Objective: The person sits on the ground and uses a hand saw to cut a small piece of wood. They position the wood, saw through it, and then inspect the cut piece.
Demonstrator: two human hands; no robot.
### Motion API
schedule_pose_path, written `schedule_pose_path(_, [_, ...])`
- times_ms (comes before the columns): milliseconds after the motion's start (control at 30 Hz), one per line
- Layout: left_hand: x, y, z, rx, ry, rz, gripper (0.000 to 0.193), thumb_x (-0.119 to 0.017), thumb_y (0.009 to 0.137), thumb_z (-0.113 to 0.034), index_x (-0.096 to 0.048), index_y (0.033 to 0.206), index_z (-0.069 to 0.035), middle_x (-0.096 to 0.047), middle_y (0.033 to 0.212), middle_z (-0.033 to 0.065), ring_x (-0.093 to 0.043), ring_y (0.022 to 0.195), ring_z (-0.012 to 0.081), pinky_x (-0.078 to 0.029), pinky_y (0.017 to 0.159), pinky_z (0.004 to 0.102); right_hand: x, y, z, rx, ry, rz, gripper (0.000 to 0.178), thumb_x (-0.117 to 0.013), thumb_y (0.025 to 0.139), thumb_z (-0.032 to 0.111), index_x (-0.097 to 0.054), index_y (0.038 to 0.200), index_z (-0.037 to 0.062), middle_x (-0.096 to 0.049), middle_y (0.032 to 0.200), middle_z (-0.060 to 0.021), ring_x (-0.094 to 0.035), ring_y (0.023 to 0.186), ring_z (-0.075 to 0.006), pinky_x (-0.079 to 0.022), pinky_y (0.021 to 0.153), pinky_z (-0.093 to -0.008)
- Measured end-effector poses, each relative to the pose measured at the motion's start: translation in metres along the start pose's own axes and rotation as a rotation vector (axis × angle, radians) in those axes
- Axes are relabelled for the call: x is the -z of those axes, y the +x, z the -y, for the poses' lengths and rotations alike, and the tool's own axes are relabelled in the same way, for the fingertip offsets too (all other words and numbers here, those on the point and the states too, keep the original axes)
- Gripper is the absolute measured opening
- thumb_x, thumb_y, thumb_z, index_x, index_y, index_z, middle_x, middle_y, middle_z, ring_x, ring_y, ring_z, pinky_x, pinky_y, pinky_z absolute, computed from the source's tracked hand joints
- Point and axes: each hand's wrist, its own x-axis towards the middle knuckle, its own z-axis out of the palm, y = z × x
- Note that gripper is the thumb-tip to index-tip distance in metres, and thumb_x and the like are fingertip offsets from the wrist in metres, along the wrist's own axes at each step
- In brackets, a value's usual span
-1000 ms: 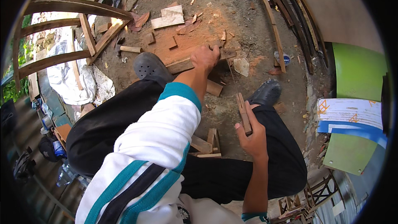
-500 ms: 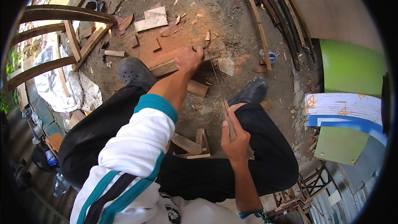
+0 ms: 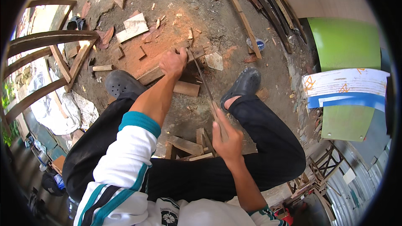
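The left hand [image 3: 173, 62] presses down, fingers curled, on a long wooden plank [image 3: 167, 68] lying on the dirt floor [image 3: 201, 8] between the person's two dark clogs. The right hand [image 3: 226, 136] is closed around the wooden handle of a hand saw [image 3: 204, 81]. Its thin blade runs from that fist toward 11 o'clock and its far end meets the plank just right of the left hand.

No container shows clearly. The nearest thing to one is a small round blue-and-white lid or tin [image 3: 258, 44] on the ground at 2 o'clock from the left hand; what it is exactly, I cannot tell.

A short wood block [image 3: 186, 88] lies just beside the blade, at 5 o'clock from the left hand. A pale angular offcut [image 3: 214, 61] sits just right of the plank's end. A heap of cut sticks [image 3: 190, 146] lies between the knees, close to the right hand at its 9 o'clock. The left clog [image 3: 122, 84] and right clog [image 3: 243, 84] flank the sawing spot.

Farther off, a flat pale board [image 3: 132, 27] lies at 11 o'clock, long slats [image 3: 240, 16] stretch away at 1 o'clock, a curved wooden frame [image 3: 46, 50] stands at 9 o'clock, and a green panel [image 3: 343, 42] leans at 3 o'clock.
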Motion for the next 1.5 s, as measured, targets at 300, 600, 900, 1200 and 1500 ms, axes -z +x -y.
schedule_pose_path(300, [-0.011, -0.006, 0.004, -0.065, -0.052, -0.04, 0.057, -0.049, 0.089, -0.051, -0.077, 0.1, -0.003, -0.073, 0.1, 0.026, -0.071, 0.096, 0.0423, -0.053, 0.088, 0.0489, -0.067, 0.08, -0.06, -0.102, 0.087, 0.024, 0.042, -0.062, 0.094, 0.02, -0.064, 0.135, 0.0101, -0.071, 0.106, -0.0255, -0.069, 0.097, -0.0446, -0.057, 0.081, -0.0456])
schedule_pose_path(600, [-0.009, -0.004, 0.045, -0.517, -0.357, -0.018, 0.047, -0.061, 0.089, -0.045, -0.071, 0.111, -0.005, -0.071, 0.105, 0.0223, -0.067, 0.101, 0.041, -0.052, 0.091, 0.0473, -0.069, 0.079, -0.08, -0.062, 0.136, -0.027, 0.04, -0.06, 0.094, 0.026, -0.067, 0.133, 0.0167, -0.072, 0.11, -0.0226, -0.068, 0.102, -0.0437, -0.055, 0.09, -0.0461])
schedule_pose_path(900, [0.028, 0.003, 0.08, -0.6, 0.382, 0.145, 0.051, -0.076, 0.083, -0.034, -0.054, 0.123, -0.011, -0.072, 0.101, 0.0216, -0.069, 0.095, 0.0429, -0.054, 0.079, 0.0525, -0.062, 0.083, -0.065, -0.174, 0.136, 0.135, 0.043, -0.061, 0.095, 0.024, -0.064, 0.136, 0.0107, -0.066, 0.131, -0.0206, -0.062, 0.125, -0.0345, -0.048, 0.105, -0.037])
schedule_pose_path(1200, [0.032, 0.002, 0.067, -0.642, 0.356, 0.177, 0.054, -0.073, 0.085, -0.041, -0.058, 0.122, -0.006, -0.071, 0.101, 0.0242, -0.069, 0.096, 0.0414, -0.054, 0.081, 0.051, -0.061, 0.093, -0.078, -0.113, 0.154, 0.071, 0.043, -0.062, 0.095, 0.025, -0.065, 0.135, 0.0082, -0.067, 0.13, -0.0202, -0.063, 0.123, -0.0344, -0.048, 0.104, -0.0372])
schedule_pose_path(1500, [0.01, 0.01, 0.031, -0.367, 0.012, 0.003, 0.062, -0.042, 0.099, -0.06, -0.072, 0.103, -0.006, -0.072, 0.092, 0.025, -0.071, 0.091, 0.0406, -0.053, 0.081, 0.051, -0.075, 0.102, -0.056, -0.018, 0.057, 0.035, 0.041, -0.06, 0.094, 0.021, -0.065, 0.133, 0.0098, -0.071, 0.115, -0.0225, -0.067, 0.108, -0.0409, -0.056, 0.091, -0.042])
